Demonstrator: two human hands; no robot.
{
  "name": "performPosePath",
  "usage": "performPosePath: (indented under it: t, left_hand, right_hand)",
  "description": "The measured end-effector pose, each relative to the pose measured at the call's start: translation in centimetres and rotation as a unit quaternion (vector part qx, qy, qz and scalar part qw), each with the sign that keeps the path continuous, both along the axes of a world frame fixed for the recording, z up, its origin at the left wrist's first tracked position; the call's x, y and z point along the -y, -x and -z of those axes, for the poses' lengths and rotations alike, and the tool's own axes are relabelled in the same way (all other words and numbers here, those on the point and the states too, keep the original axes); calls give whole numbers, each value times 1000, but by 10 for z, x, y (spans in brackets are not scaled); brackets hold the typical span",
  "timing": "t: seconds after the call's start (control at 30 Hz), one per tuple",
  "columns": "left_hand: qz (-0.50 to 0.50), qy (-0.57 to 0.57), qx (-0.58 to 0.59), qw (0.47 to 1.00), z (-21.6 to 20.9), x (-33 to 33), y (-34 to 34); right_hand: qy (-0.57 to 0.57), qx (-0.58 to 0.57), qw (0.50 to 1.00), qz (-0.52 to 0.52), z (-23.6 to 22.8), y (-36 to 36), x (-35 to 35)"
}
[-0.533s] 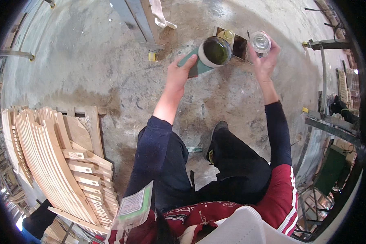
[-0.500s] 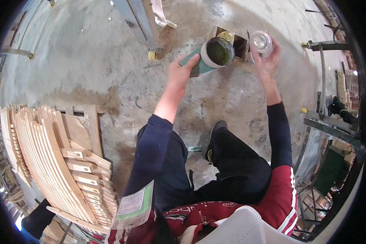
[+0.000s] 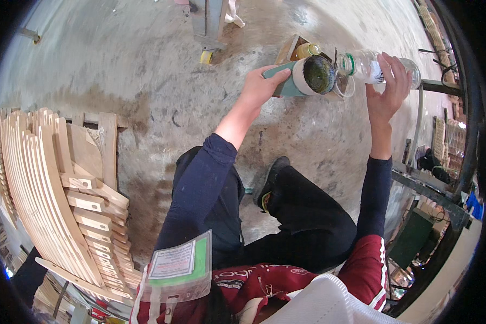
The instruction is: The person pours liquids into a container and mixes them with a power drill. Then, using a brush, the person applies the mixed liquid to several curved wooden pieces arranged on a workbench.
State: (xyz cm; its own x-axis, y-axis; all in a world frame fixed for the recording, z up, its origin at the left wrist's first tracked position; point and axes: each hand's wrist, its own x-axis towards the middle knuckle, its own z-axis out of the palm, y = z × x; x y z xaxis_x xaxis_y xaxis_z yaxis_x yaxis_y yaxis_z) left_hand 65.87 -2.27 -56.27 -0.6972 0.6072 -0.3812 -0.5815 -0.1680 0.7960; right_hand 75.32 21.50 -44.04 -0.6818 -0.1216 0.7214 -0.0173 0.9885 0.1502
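My left hand [image 3: 262, 86] grips a green and white cup [image 3: 302, 78], its open mouth tilted to the right and its inside dark and stained. Across from it, my right hand [image 3: 390, 89] is wrapped round a clear plastic bottle [image 3: 370, 66] lying nearly on its side. The bottle's neck, with a green ring, points left at the cup's mouth, close to the rim; I cannot tell whether liquid flows. Below the neck is a clear round container [image 3: 344, 85]. A yellowish jar [image 3: 308, 51] stands in a small wooden box [image 3: 287, 49] behind the cup.
Stacked pale wooden slatted pieces [image 3: 54, 200] lie at the left. A metal leg with a yellow foot [image 3: 206, 56] stands on the concrete floor [image 3: 162, 81] at the far side. Metal frame bars [image 3: 432, 181] run along the right.
My right hand has moved right and tipped the bottle over, so its neck points left. The cup in my left hand has shifted slightly to the right. The view has shifted too.
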Motion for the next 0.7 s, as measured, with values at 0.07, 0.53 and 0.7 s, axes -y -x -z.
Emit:
performPosePath:
  t: [0.07, 0.53, 0.7]
  left_hand:
    - [-6, -5, 5, 1000, 0, 0, 0]
    - [-10, -4, 9, 1000, 4, 1, 0]
    - [-12, 1, 14, 1000, 3, 0, 1]
  right_hand:
    - [-14, 2, 1000, 15, -1, -1, 1]
    - [-53, -4, 999, 9, -5, -4, 3]
    - [-54, -10, 998, 8, -5, -5, 3]
